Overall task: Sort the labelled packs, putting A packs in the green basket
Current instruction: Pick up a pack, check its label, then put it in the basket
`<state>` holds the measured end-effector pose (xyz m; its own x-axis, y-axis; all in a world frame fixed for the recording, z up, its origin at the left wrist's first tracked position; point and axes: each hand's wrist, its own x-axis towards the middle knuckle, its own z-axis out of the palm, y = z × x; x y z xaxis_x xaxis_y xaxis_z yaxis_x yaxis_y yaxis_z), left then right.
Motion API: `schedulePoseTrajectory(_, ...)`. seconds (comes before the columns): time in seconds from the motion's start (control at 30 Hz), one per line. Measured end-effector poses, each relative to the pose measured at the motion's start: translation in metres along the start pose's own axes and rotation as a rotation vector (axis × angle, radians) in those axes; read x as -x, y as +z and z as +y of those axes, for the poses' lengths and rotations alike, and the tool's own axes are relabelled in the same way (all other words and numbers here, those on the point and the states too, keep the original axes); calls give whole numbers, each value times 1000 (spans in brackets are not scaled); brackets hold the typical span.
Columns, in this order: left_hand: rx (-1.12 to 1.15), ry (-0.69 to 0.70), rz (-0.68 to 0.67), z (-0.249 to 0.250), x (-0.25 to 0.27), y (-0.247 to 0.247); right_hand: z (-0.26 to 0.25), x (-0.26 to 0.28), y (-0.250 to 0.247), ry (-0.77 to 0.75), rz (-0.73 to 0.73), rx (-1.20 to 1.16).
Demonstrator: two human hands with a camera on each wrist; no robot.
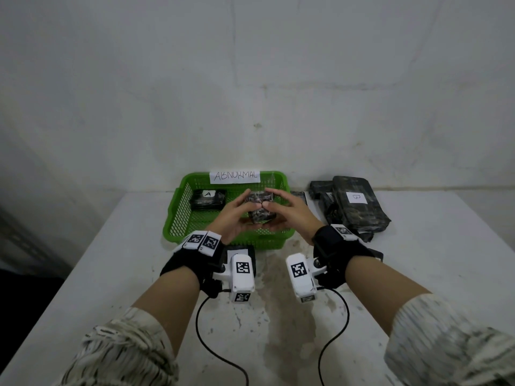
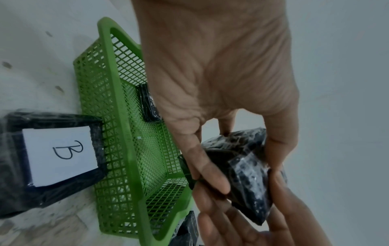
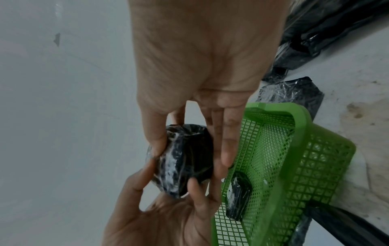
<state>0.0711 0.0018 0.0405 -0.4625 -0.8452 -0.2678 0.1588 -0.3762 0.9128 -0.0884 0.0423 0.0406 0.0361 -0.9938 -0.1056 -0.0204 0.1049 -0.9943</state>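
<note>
A small black plastic-wrapped pack (image 1: 260, 210) is held above the green basket (image 1: 181, 210), both hands round it; no label shows on it. My left hand (image 1: 246, 212) grips it from the left with thumb on top and fingers beneath. My right hand (image 1: 274, 213) grips it from the right in the same way. In the left wrist view the pack (image 2: 242, 166) sits between left thumb and fingers. The right wrist view shows the pack (image 3: 185, 158) pinched by both hands. One pack labelled A (image 1: 207, 199) lies in the basket's back left corner.
A paper sign reading ABNORMAL (image 1: 235, 176) hangs on the basket's back rim. A pile of black packs, the top one labelled B (image 1: 356, 207), lies right of the basket. Another B pack (image 2: 58, 154) lies against the basket's front wall. A white wall stands just behind.
</note>
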Motion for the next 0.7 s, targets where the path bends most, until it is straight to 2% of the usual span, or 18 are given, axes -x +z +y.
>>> schedulePoseTrajectory(0.27,-73,98,55,-3,-5,-1,2,-1,-4,32,-26,-4)
schedulePoseTrajectory(0.43,-57,64,28,-2,-5,-1,6,-1,0,5,28,24)
schedulePoseTrajectory(0.7,-2,24,-12,0,-1,-6,3,-1,3,44,6,8)
